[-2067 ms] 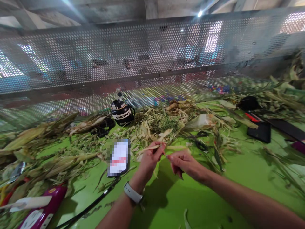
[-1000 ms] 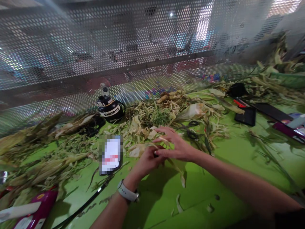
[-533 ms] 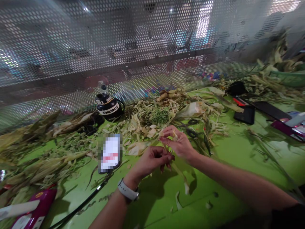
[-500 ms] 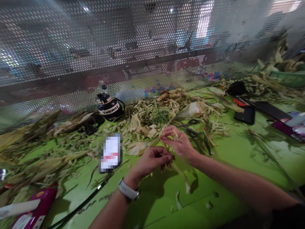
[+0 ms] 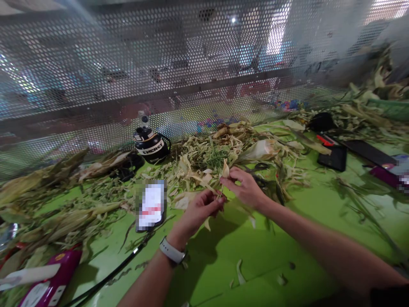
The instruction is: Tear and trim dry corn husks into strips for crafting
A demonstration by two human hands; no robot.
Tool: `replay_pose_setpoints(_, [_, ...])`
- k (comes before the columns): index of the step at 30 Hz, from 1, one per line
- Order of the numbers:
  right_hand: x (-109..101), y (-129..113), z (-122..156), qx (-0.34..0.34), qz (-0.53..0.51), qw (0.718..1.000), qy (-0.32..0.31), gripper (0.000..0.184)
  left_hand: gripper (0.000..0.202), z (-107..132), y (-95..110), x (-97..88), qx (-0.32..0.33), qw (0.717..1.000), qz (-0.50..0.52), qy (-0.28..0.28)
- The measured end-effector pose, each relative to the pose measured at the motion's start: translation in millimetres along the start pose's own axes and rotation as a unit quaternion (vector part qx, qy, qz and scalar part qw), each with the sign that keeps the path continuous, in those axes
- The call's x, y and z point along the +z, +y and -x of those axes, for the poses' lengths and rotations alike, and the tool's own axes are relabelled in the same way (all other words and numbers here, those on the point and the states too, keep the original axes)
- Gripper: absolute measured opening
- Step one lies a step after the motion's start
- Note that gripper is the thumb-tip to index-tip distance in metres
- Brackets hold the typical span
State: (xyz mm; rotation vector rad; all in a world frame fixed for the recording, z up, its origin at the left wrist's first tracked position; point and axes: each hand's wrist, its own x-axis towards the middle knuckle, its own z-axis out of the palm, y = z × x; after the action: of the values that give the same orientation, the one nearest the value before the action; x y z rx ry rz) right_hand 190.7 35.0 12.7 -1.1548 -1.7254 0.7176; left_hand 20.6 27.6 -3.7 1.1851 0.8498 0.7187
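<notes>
Near the middle of the green table, my left hand (image 5: 204, 207), with a white watch on its wrist, pinches the lower part of a pale corn husk piece. My right hand (image 5: 243, 187) is closed on the upper part of the same corn husk piece (image 5: 226, 169), whose tip stands up above the fingers. Both hands are close together, fingertips almost meeting. A heap of husk strips and green shreds (image 5: 217, 155) lies just beyond them. Small husk scraps (image 5: 240, 272) rest on the table in front. The fingers partly hide what they hold.
A phone (image 5: 151, 205) on a black strap lies left of my hands. Behind it stands a black bottle (image 5: 151, 147) labelled ENERGY. Purple tool-like objects (image 5: 53, 277) sit at the left front. Dark phones (image 5: 332, 157) and a green basket (image 5: 388, 108) are at right. A perforated metal screen (image 5: 191, 55) runs behind.
The husk tip now points upward above my right hand; before, a long strip hung down below the hands. My left hand has shifted slightly up and left. The view has moved a little.
</notes>
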Motion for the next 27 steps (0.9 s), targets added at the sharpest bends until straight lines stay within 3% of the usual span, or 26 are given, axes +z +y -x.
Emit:
replay_pose_setpoints(6, [8, 3, 0, 0.058, -0.057, 0.995, 0.050, 0.029, 0.032, 0, 0, 0.0, 0.025, 0.997, -0.075, -0.011])
replay_pose_setpoints(11, [5, 3, -5, 0.148, -0.135, 0.980, -0.007, 0.026, 0.033, -2, -3, -2.2, 0.047, 0.998, -0.042, 0.028])
replay_pose_setpoints(15, [0, 0, -6, 0.137, -0.155, 0.978, -0.004, 0.026, 0.035, -3, -2, -4.0, 0.048, 0.996, -0.054, 0.042])
replay_pose_setpoints(18, [-3, -3, -4, 0.134, -0.173, 0.976, -0.013, 0.020, 0.037, -1, 2, -1.5, 0.028, 0.995, -0.096, 0.010])
replay_pose_setpoints(23, [1, -5, 2, 0.091, -0.190, 0.961, -0.180, 0.026, 0.039, 3, 4, 4.4, 0.004, 0.988, -0.139, -0.061])
replay_pose_setpoints(27, [12, -2, 4, 0.122, -0.244, 0.954, -0.122, 0.028, 0.038, 2, 2, 2.7, -0.005, 0.990, -0.133, -0.056])
